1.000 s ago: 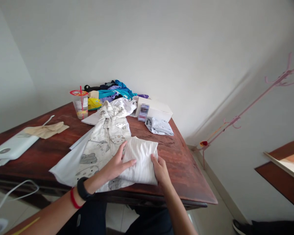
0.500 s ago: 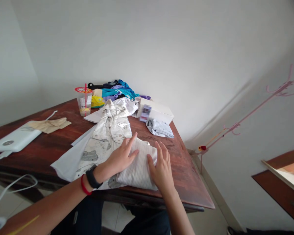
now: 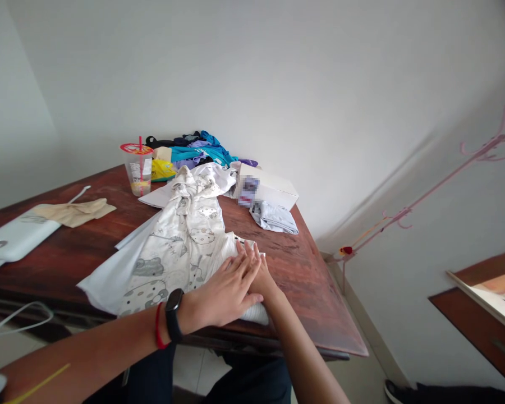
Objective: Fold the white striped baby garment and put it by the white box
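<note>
A folded white striped garment (image 3: pixel 255 314) lies at the table's front edge, mostly covered by my hands. My left hand (image 3: pixel 221 292), with a black band and a red bracelet at the wrist, is spread flat and overlaps my right hand. Beneath it, my right hand (image 3: pixel 263 278) rests on the striped cloth with its fingers stretched out. Left of the bundle is a white garment with grey cartoon prints (image 3: pixel 185 230), spread lengthwise on the table. White cloth (image 3: pixel 109 275) shows under its left side.
Behind stand a plastic cup with a straw (image 3: pixel 138 171), a heap of clothes (image 3: pixel 206 148) and a white box (image 3: pixel 273 185). A folded pale garment (image 3: pixel 275 217) lies before the box. A white power bank (image 3: pixel 17 238) with cable sits left; a pink coat rack (image 3: pixel 429 196) stands right.
My hands were apart at either side of the striped garment. My left hand has moved right and my right hand inward, so they now overlap on it.
</note>
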